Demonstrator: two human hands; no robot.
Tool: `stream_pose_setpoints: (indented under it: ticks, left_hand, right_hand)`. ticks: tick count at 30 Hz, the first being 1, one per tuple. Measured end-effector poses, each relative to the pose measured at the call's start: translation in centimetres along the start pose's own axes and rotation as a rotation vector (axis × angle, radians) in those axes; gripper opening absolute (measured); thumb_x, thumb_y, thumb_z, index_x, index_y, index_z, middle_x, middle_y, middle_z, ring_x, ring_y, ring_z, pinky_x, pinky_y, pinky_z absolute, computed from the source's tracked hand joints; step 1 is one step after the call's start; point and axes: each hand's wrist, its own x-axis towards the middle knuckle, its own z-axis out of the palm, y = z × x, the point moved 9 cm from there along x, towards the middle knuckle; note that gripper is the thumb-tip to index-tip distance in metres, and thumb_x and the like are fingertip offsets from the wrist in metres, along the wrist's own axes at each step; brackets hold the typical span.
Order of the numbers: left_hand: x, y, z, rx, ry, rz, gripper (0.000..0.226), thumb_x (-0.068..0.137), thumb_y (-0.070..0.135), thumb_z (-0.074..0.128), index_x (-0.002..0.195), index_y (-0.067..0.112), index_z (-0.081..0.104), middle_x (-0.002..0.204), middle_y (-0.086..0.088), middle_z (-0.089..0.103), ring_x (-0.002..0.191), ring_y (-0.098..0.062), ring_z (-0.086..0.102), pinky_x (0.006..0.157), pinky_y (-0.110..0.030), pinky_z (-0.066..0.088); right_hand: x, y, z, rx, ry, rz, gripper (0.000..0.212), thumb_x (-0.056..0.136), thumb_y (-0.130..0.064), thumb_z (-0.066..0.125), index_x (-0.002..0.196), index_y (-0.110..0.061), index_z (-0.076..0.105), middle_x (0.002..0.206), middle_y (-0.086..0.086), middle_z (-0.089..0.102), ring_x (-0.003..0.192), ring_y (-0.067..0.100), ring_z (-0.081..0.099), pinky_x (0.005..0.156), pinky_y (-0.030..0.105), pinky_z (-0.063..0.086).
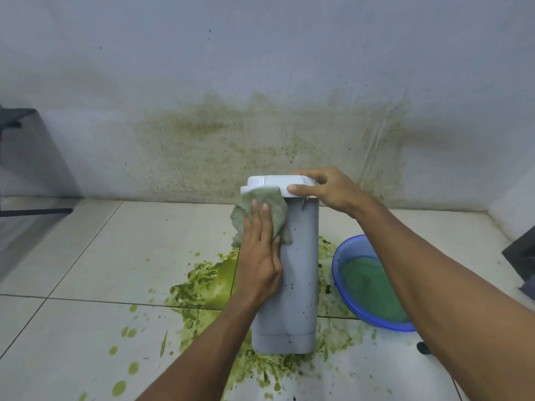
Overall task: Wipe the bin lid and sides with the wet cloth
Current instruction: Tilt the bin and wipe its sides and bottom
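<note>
Grey plastic forms the tall, narrow bin, which stands upright on the white tiled floor in the middle of the view, close to the wall. It is capped by a flat white plastic lid, and dark specks dot its front face.

Your left hand lies flat on the upper front of the bin. Its fingers are straight and together, and its grip is not closed round anything. It presses a crumpled pale green cloth against the bin just below the lid, and the cloth's top edge touches the lid's rim.

Your right hand holds the lid's right end. The thumb lies along the front edge, the fingers curl over the top, and the grip is closed on the lid.

A wet green spill spreads across the tiles round the base of the bin, with splashes scattered to the left and toward you.

Just to the right of the bin sits a round blue plastic basin holding murky green water. Your right forearm crosses over it and hides part of its rim.

The pale wall behind carries a broad greenish stain.

Dark furniture shows at the left edge, and another dark object at the right edge. I cannot tell what either is.
</note>
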Motion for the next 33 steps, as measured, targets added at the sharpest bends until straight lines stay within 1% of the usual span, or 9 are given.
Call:
stream_pose_setpoints:
  ticks: [2,5,9,11,17,23,25,29,33]
  left_hand:
    - [-2.9,0.3,2.4,0.211,-0.098,0.130,0.062,0.107,0.029,0.037,0.163,0.019,0.014,0.172,-0.005,0.002,0.158,-0.033,0.004,0.125,-0.049,0.021]
    - [-4.6,-0.1,3.4,0.369,-0.165,0.224,0.063,0.106,0.044,0.034,0.163,0.024,0.017,0.172,0.000,0.005,0.158,-0.025,0.003,0.118,-0.055,0.030]
    - [0.2,-0.5,2.6,0.400,-0.063,0.038,0.070,0.103,0.050,0.037,0.163,0.030,0.008,0.171,0.000,-0.006,0.157,-0.021,-0.011,0.120,-0.057,0.021]
    - [1.0,0.5,3.3,0.395,-0.065,0.011,0.070,0.104,0.049,0.039,0.164,0.030,0.008,0.171,-0.002,-0.007,0.157,-0.024,-0.011,0.120,-0.057,0.019]
    - [-3.2,0.3,3.7,0.478,-0.255,0.468,0.060,0.107,0.045,0.034,0.162,0.024,0.022,0.170,-0.003,0.014,0.158,-0.026,0.011,0.113,-0.046,0.036]
    - [0.1,-1.5,2.2,0.388,-0.047,-0.003,0.066,0.107,0.043,0.033,0.164,0.022,0.006,0.172,-0.006,0.000,0.158,-0.029,-0.005,0.122,-0.052,0.019]
    - [0.0,1.0,4.5,0.379,-0.085,0.055,0.066,0.106,0.041,0.038,0.164,0.022,0.011,0.171,-0.006,0.004,0.158,-0.029,-0.001,0.115,-0.054,0.034]
    - [-4.8,2.0,6.5,0.450,-0.318,0.496,0.062,0.107,0.046,0.036,0.162,0.024,0.022,0.171,-0.002,0.011,0.157,-0.027,0.013,0.106,-0.051,0.046]
    - [-3.7,-2.5,2.2,0.443,-0.192,0.322,0.063,0.106,0.046,0.035,0.162,0.019,0.023,0.171,-0.006,0.010,0.158,-0.030,0.010,0.122,-0.049,0.028]
  right_hand:
    - [0.1,0.2,-0.2,0.028,0.057,-0.024,0.042,0.076,-0.048,0.081,0.114,-0.031,0.075,0.116,-0.014,0.072,0.107,0.005,0.066,0.091,0.029,0.053]
    - [0.2,0.3,0.4,0.063,0.110,-0.093,0.036,0.078,-0.046,0.081,0.110,-0.029,0.073,0.117,-0.009,0.070,0.104,0.009,0.065,0.084,0.028,0.052]
    - [1.0,1.0,1.3,0.031,0.146,-0.124,0.060,0.070,-0.063,0.078,0.120,-0.031,0.068,0.126,-0.007,0.064,0.113,0.013,0.061,0.092,0.029,0.051]
    - [1.2,1.0,1.0,0.033,0.160,-0.127,0.051,0.075,-0.054,0.081,0.119,-0.031,0.068,0.124,-0.008,0.064,0.111,0.011,0.061,0.091,0.025,0.050]
    - [1.0,1.1,0.2,0.138,0.158,-0.130,0.031,0.077,-0.035,0.085,0.105,-0.032,0.072,0.106,-0.021,0.069,0.085,-0.017,0.060,0.070,0.006,0.045]
    - [1.7,0.9,0.8,0.136,0.220,-0.156,0.039,0.072,-0.040,0.088,0.105,-0.025,0.076,0.110,-0.012,0.072,0.096,-0.002,0.066,0.072,0.011,0.050]
    - [1.4,1.4,0.1,0.145,0.242,-0.157,0.044,0.072,-0.040,0.088,0.109,-0.022,0.076,0.113,-0.007,0.073,0.101,0.007,0.067,0.072,0.011,0.049]
    - [1.2,1.7,-0.4,0.174,0.204,-0.140,0.039,0.071,-0.037,0.089,0.106,-0.024,0.077,0.111,-0.005,0.074,0.094,0.003,0.066,0.072,0.010,0.049]
    - [2.0,1.4,0.3,0.182,0.220,-0.136,0.042,0.067,-0.041,0.091,0.103,-0.023,0.078,0.107,-0.005,0.075,0.095,0.007,0.068,0.070,0.015,0.052]
